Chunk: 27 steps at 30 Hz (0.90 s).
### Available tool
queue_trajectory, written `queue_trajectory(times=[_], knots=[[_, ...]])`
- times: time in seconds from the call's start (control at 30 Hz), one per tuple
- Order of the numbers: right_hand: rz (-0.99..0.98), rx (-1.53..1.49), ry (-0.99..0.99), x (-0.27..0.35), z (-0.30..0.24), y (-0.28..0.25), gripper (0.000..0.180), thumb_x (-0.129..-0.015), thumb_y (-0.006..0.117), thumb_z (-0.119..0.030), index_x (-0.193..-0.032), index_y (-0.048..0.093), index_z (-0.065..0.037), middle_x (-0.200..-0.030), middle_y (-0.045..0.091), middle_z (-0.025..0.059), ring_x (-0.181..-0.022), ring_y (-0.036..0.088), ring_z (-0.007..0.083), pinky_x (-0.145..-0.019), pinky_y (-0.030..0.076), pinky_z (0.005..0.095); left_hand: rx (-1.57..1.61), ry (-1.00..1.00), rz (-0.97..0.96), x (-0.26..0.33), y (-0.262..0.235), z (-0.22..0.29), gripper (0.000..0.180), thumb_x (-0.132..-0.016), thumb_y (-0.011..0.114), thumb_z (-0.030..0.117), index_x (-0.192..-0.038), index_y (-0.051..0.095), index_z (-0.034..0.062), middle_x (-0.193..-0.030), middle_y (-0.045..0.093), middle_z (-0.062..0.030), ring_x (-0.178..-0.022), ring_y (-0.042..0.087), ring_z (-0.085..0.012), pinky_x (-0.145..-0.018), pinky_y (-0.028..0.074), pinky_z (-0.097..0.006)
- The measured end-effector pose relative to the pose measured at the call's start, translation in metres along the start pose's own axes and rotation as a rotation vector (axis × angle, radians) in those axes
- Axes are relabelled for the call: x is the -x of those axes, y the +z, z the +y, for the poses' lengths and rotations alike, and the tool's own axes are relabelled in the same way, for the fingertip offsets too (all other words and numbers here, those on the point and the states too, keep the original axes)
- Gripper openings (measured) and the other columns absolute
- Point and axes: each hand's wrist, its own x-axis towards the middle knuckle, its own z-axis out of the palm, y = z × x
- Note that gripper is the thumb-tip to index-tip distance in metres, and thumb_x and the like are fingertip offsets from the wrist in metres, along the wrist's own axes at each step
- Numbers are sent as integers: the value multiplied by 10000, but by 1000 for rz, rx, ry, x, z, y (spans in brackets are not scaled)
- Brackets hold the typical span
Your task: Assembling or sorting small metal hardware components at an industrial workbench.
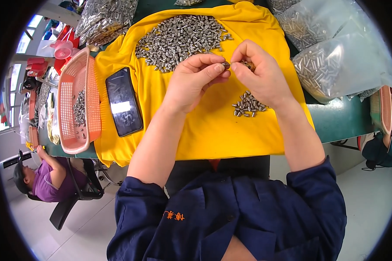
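Left hand [195,80] pinching a small metal piece [226,65] between thumb and forefinger, tip to tip with the right hand [258,71], its fingers closed on a second small part, barely visible. At six o'clock of the right hand, a small heap of metal pieces [248,105]; at eleven o'clock, a large pile [178,39], all on yellow cloth [204,130]. At nine o'clock, a dark phone [123,101], then a pink basket [79,100].

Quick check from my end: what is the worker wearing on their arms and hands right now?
Both hands, left hand and right hand, are bare: no gloves, rings or watch visible. The forearms are bare too. Dark navy jacket sleeves are pushed up to about the elbows. The jacket carries small orange embroidered characters on the chest.
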Motion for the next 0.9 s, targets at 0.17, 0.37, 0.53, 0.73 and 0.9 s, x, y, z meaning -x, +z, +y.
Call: queue_trajectory(times=[0.17, 0.37, 0.53, 0.73, 0.9], knots=[[18, 157, -103, 1, 0, 1, 80, -747, 527, -63, -784, 466, -27, -659, 513, 48, -594, 506, 105, -538, 403, 247, -70, 49, -3, 0, 0, 0, 129, -804, 563, 8, -930, 583, -10, -852, 612, -83, -775, 600, -153, -719, 501, -254], [17, 429, -158, 3, 3, 5, 96, -726, 534, -64, -779, 460, -31, -581, 500, 118, -518, 504, 214, -491, 393, 291, -397, 114, 98, 2, 5, 1, 110, -778, 589, -12, -886, 598, -29, -822, 622, -87, -752, 608, -142, -704, 494, -231], [18, 74, -31, -2, 15, 3, 77, -774, 527, -100, -791, 484, -38, -646, 490, 10, -569, 445, 87, -507, 356, 229, -358, 264, 83, -1, 3, -5, 108, -771, 598, -14, -878, 607, -21, -822, 623, -71, -754, 608, -134, -690, 487, -213], [133, -199, 138, -10, 12, -18, 89, -809, 521, -125, -822, 502, -39, -678, 468, -42, -591, 382, 22, -504, 318, 179, -828, 205, 174, 0, 2, -2, 119, -752, 593, -29, -868, 619, -16, -878, 619, -54, -765, 591, -125, -727, 469, -226], [239, -69, -2, -10, 14, -19, 91, -806, 526, -114, -830, 504, -30, -673, 475, -35, -592, 396, 24, -509, 335, 183, -1075, 124, -161, 9, 34, -12, 147, -720, 603, 6, -865, 620, 21, -886, 622, -82, -810, 595, -151, -745, 457, -238]])
